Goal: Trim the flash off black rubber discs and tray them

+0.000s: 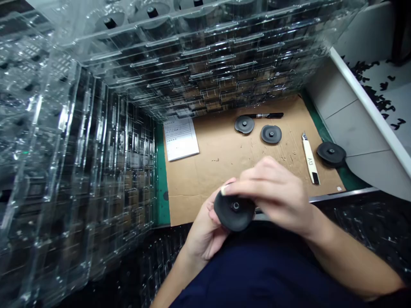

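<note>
My left hand [205, 233] holds a round black plastic disc [233, 216] with a small raised hub at its centre, fingers wrapped under its rim. Over the disc's upper edge, my right hand [272, 192] is curled, its fingertips pressed to the rim; it is slightly blurred, and the thumb is largely hidden. Two similar black discs, one on the left [244, 124] and one on the right [271, 134], lie on the cardboard [218, 158] beyond my hands. Right of them lies a cream-handled utility knife [310, 161] marked A13.
Tall stacks of clear plastic trays wall in the left [112, 141] and back [205, 64]. A printed paper sheet [181, 139] and a black marker [272, 115] lie on the cardboard. Another black disc [330, 150] sits by the white side panel [346, 107]. Black scraps [379, 98] lie beyond it.
</note>
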A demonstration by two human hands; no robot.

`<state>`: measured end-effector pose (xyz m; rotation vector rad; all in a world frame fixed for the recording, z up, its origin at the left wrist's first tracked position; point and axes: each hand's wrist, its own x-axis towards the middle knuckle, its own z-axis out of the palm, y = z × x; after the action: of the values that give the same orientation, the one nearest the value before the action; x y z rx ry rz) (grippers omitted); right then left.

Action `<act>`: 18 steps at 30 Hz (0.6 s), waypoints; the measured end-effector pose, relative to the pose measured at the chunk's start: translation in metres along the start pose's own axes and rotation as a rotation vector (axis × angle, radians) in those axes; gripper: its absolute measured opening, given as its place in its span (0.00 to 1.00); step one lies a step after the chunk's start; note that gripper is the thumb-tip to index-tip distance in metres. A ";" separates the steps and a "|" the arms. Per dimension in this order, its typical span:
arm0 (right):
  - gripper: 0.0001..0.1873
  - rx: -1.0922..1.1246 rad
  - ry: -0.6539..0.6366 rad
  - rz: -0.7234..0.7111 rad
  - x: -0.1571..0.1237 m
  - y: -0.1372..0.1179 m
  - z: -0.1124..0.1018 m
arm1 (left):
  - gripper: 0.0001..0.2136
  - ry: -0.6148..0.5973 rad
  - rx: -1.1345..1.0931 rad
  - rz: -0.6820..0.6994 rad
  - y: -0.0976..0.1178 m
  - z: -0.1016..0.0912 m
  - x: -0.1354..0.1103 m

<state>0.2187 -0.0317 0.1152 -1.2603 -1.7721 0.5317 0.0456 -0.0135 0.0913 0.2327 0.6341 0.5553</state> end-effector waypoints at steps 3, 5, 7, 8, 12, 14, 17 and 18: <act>0.10 0.226 0.034 0.436 -0.014 0.014 0.002 | 0.30 -0.049 -0.046 -0.067 0.003 -0.003 -0.007; 0.10 0.346 0.049 0.701 -0.034 0.021 0.004 | 0.30 -0.068 -0.097 -0.116 0.003 -0.005 -0.009; 0.12 0.483 0.055 0.874 -0.057 0.026 0.008 | 0.28 -0.060 -0.129 -0.156 0.002 -0.006 -0.008; 0.13 0.541 0.061 0.935 -0.069 0.029 0.010 | 0.27 -0.057 -0.136 -0.176 0.001 -0.006 -0.007; 0.13 0.571 0.064 1.040 -0.096 0.036 0.013 | 0.25 -0.070 -0.136 -0.199 0.000 -0.004 -0.005; 0.12 0.481 0.069 1.014 -0.095 0.033 0.008 | 0.25 -0.097 -0.138 -0.193 0.000 -0.002 -0.006; 0.10 0.184 0.155 0.857 -0.078 0.015 -0.005 | 0.25 -0.131 -0.147 -0.167 -0.002 0.000 -0.007; 0.10 0.054 0.202 0.760 -0.069 0.006 -0.009 | 0.25 -0.137 -0.146 -0.162 -0.003 0.001 -0.008</act>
<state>0.2368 -0.0936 0.0875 -1.8682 -1.0634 0.8262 0.0422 -0.0205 0.0944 0.0806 0.4723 0.4235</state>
